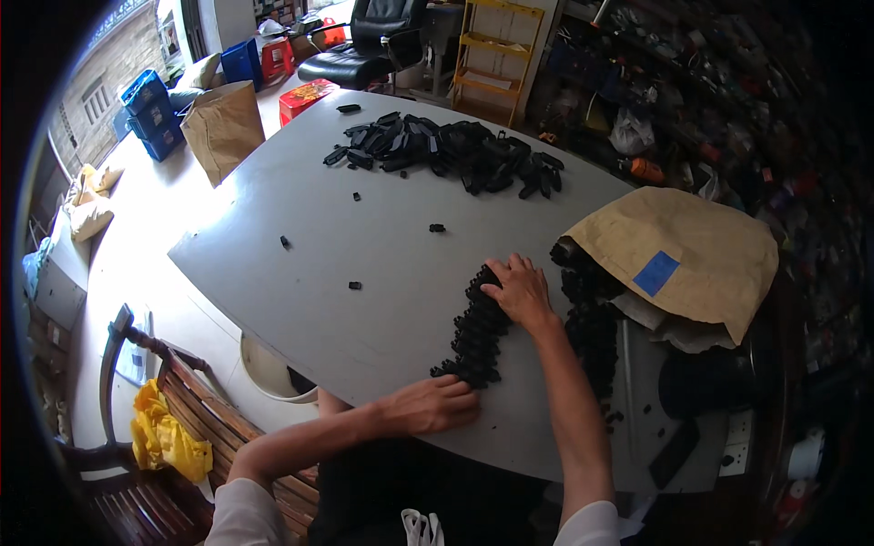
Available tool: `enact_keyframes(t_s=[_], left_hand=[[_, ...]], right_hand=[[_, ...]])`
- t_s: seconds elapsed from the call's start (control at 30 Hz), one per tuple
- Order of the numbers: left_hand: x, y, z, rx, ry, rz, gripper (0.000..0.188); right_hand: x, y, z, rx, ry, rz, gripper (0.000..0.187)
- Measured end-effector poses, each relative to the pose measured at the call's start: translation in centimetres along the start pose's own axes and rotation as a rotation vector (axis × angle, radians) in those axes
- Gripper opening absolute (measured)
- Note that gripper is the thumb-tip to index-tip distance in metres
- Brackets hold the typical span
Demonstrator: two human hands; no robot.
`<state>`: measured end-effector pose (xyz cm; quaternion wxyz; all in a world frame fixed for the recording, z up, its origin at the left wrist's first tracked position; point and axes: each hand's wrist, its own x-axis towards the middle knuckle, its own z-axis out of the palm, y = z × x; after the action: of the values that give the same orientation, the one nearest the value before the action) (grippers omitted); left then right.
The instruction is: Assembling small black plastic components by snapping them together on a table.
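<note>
A slanting row of small black plastic parts, packed side by side, lies on the grey table between my hands. My right hand curls over the far end of this row, thumb and fingers on the parts. At the near end, my left hand is bent inward, its curled fingertips against the last parts; its palm is hidden. Just right of my right forearm runs a second row of black parts. It leads up to the mouth of a brown paper bag lying on its side with a blue patch.
A heap of longer black plastic pieces covers the table's far part. Several single small black parts lie scattered left of centre. A dark phone-like slab rests at the near right. A wooden chair with a yellow bag stands left.
</note>
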<state>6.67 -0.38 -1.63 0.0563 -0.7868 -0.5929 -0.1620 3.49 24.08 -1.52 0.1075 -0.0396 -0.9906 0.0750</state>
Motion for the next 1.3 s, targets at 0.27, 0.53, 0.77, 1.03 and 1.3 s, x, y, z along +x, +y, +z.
enact_keyframes(t_s=[0.27,0.53,0.77,1.03,1.3], left_hand=[[-4.7,-3.8,-1.9,-0.046,-0.005,0.23,0.029],[-8.9,-7.5,-6.2,0.159,0.03,0.18,0.023],[-12.2,-4.3,-6.0,0.18,0.15,-0.548,0.048],[-9.6,-1.6,-3.0,-0.203,0.463,-1.091,0.054],[-10.3,-3.8,-2.5,-0.042,0.455,-1.12,0.044]], right_hand=[[-3.0,-2.5,-0.3,-0.065,0.057,0.24,0.035],[-6.8,-6.6,0.2,-0.287,-0.014,0.615,0.053],[-7.8,-8.1,-0.9,-0.223,-0.038,0.664,0.051],[-8.4,-8.6,-0.3,-0.283,-0.016,0.616,0.053],[-10.9,-12.3,-0.5,-0.158,-0.037,0.6,0.049]])
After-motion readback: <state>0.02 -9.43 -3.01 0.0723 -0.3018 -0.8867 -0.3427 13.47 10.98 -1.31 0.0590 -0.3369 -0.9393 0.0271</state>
